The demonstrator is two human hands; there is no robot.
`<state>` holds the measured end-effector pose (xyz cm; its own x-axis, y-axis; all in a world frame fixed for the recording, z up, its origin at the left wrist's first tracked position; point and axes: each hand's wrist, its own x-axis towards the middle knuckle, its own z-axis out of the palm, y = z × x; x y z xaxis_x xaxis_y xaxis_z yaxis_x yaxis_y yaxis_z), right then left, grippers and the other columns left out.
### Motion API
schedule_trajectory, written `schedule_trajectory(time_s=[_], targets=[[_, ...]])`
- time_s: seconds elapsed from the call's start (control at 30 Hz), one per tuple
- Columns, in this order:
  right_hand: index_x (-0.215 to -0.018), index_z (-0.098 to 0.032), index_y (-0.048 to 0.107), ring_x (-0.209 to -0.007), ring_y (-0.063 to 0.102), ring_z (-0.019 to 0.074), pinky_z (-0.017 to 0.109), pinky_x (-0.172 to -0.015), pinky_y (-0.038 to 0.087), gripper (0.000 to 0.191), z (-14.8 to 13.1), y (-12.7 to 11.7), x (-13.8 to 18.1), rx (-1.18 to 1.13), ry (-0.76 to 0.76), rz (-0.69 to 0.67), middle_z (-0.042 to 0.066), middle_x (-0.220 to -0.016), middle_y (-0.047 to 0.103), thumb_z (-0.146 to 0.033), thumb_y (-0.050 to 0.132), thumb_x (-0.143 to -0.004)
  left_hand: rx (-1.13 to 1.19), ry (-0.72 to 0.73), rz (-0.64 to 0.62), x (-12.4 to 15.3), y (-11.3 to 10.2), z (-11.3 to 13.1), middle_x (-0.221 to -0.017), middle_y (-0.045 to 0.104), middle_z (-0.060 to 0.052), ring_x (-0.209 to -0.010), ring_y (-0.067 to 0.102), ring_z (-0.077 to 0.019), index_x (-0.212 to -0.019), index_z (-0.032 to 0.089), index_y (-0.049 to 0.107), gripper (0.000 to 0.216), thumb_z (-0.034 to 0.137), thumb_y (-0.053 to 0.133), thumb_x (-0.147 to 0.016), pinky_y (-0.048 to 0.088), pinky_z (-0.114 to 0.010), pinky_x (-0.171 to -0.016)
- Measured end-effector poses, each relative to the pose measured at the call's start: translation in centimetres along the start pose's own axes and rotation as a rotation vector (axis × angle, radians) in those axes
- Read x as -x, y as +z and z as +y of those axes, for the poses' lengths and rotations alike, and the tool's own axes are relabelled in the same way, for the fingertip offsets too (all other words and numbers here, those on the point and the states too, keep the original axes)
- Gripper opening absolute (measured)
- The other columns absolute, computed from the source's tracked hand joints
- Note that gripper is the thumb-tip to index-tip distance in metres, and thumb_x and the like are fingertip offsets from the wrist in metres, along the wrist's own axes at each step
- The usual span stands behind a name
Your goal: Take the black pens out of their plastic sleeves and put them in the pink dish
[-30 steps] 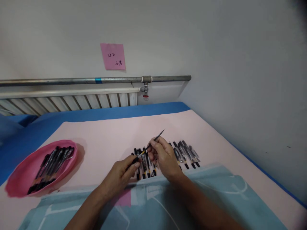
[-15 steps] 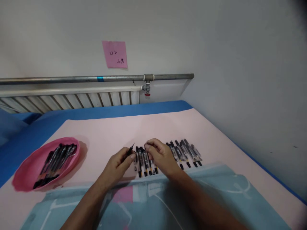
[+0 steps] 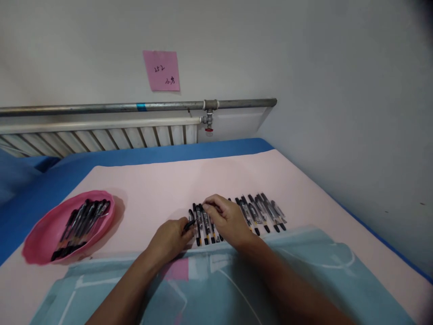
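Pens lie in a row on the pink sheet, side by side, tips toward the near edge. They are slim black barrels with clear or grey sections and small yellow bands near the tips. The left hand pinches one short black piece between thumb and forefinger, at the left end of the row and just touching the nearest pens; whether it is a cap or a pen end cannot be told. The right hand rests over the middle of the row, fingers curled down onto the pens, with a thin dark part showing at the fingertips; whether it grips one cannot be told.

A second group of pens continues the row to the right, clear of both hands. Far to the left sits a shallow pink bowl, smooth plastic with a wavy rim, holding a loose bundle of more black pens. At the near edge a light blue cloth with white line patterns overlaps the sheet. Beyond the sheet lies a blue cover, then a white ribbed radiator, a grey metal pipe and a pink note on the wall.
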<state>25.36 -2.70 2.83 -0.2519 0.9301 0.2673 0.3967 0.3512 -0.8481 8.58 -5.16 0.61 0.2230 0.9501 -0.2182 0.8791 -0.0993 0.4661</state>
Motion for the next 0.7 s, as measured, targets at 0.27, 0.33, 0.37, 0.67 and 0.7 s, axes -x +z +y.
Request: schedule_trajectory(time_s=[0.27, 0.33, 0.37, 0.67, 0.7], targets=[[-0.076, -0.018, 0.058, -0.062, 0.05, 0.0102, 0.021, -0.06, 0.038, 0.013, 0.0, 0.0, 0.2, 0.052, -0.049, -0.002, -0.001, -0.068, 0.058, -0.021, 0.046, -0.08, -0.111, -0.105, -0.023, 0.1, 0.7, -0.4, -0.066, 0.063, -0.007, -0.058, 0.053, -0.018, -0.07, 0.019, 0.055, 0.022, 0.034, 0.041, -0.078, 0.025, -0.025, -0.05], [-0.076, -0.018, 0.058, -0.062, 0.05, 0.0102, 0.021, -0.06, 0.038, 0.013, 0.1, 0.0, 0.2, 0.048, -0.062, -0.007, 0.0, -0.068, 0.058, -0.021, 0.046, -0.08, -0.083, -0.114, -0.011, 0.1, 0.7, -0.7, -0.062, 0.06, -0.006, -0.055, 0.05, -0.0166, -0.068, 0.018, 0.053, 0.023, 0.034, 0.041, -0.078, 0.024, -0.025, -0.05], [-0.076, -0.018, 0.058, -0.062, 0.05, 0.0102, 0.021, -0.059, 0.038, 0.013, 0.1, 0.0, 0.2, 0.042, -0.066, -0.008, 0.0, -0.068, 0.057, -0.022, 0.046, -0.08, -0.042, -0.112, 0.008, 0.1, 0.5, -0.8, -0.059, 0.057, -0.004, -0.053, 0.048, -0.0153, -0.065, 0.018, 0.052, 0.023, 0.034, 0.041, -0.078, 0.024, -0.025, -0.05], [-0.09, -0.019, 0.058, -0.046, 0.048, 0.0063, 0.017, -0.04, 0.036, 0.017, -0.2, 1.6, 0.8, -0.46, 0.243, -0.254, -0.004, -0.06, 0.051, -0.025, 0.054, -0.075, 1.283, -0.205, 0.019, 0.7, -1.4, 0.3, -0.044, 0.022, 0.013, -0.034, 0.012, -0.0028, -0.076, 0.02, 0.044, 0.031, 0.045, 0.06, -0.069, 0.008, -0.017, -0.034], [-0.093, -0.019, 0.057, -0.044, 0.047, 0.0061, 0.016, -0.037, 0.035, 0.02, -0.3, 1.9, 0.9, -0.512, 0.272, -0.261, -0.005, -0.058, 0.05, -0.025, 0.055, -0.074, 1.347, -0.204, 0.022, 0.8, -1.3, 0.4, -0.045, 0.022, 0.013, -0.035, 0.011, -0.0023, -0.077, 0.019, 0.045, 0.032, 0.044, 0.062, -0.068, 0.007, -0.016, -0.033]])
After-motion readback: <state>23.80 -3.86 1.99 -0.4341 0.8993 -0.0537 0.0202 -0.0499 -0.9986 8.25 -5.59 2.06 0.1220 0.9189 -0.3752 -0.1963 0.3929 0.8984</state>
